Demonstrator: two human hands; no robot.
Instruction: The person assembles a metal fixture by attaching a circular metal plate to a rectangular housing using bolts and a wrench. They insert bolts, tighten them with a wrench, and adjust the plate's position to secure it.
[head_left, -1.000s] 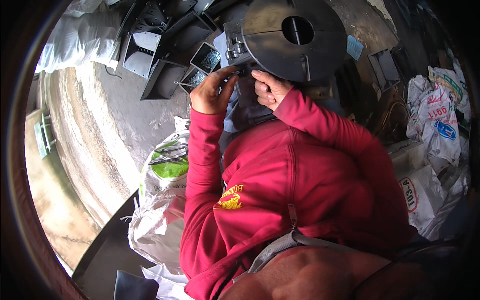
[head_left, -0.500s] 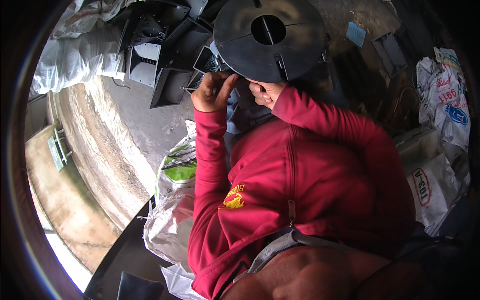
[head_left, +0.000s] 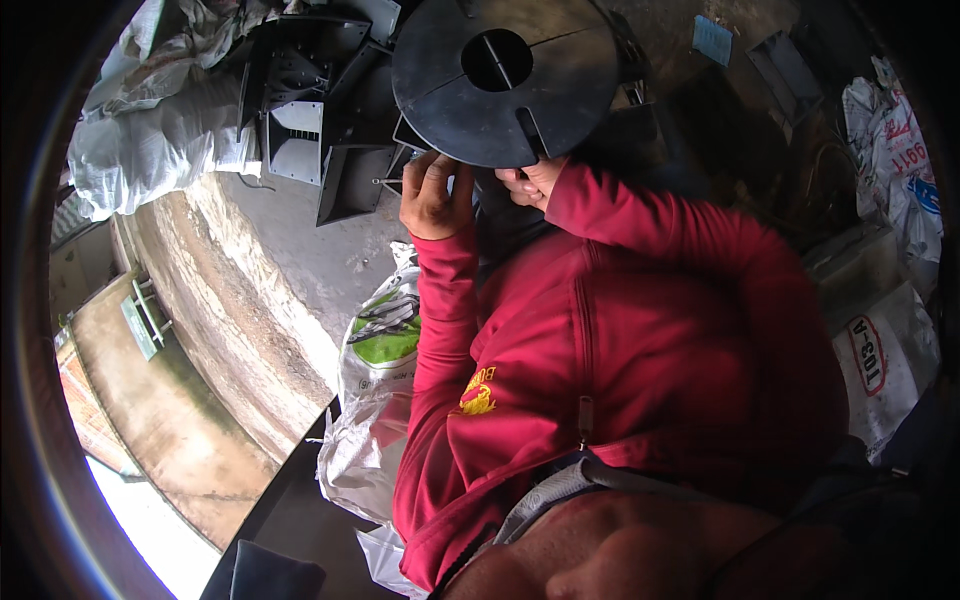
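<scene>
A large round black disc (head_left: 450, 112) with a central hole and slots is tilted in front of me. My left hand (head_left: 436, 198) is at the disc's near left rim, fingers bent down. From its left side sticks out a thin metal rod (head_left: 387, 181), apparently held in the fingers; the rest of it is hidden. Just under the near right rim, my right hand (head_left: 532, 184) has its fingers curled. The disc covers part of this hand, so what it grips cannot be made out.
Several dark metal box-shaped parts (head_left: 350, 183) lie piled at the far left, beside clear plastic wrapping (head_left: 165, 160). A white sack (head_left: 375, 350) is by my left arm. Printed bags (head_left: 885, 360) lie on the right, with a blue sheet (head_left: 712, 40) on the floor beyond.
The disc appears further left and is turned slightly. My left hand has rolled over, so its back now shows and its fingers point down. My right hand stays under the rim.
</scene>
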